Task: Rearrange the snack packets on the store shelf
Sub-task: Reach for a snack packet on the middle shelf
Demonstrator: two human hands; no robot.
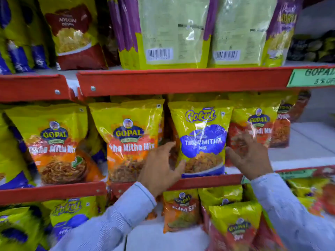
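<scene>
Gokul pkt btwn Gopal pkts

- A green paper offer tag is fixed to the front of the upper shelf rail at its right end. It reads "GOPAL" with "5% OF" beneath, and the picture's right edge cuts it off.
- A second green label lies along the front of the middle shelf rail, toward the right. It is too blurred to read.
- A silver screw sits near the upper rail's left end.
- Another screw sits on the neighbouring rail section, near its right end.
- A pale wall panel shows at the top right corner.
</scene>
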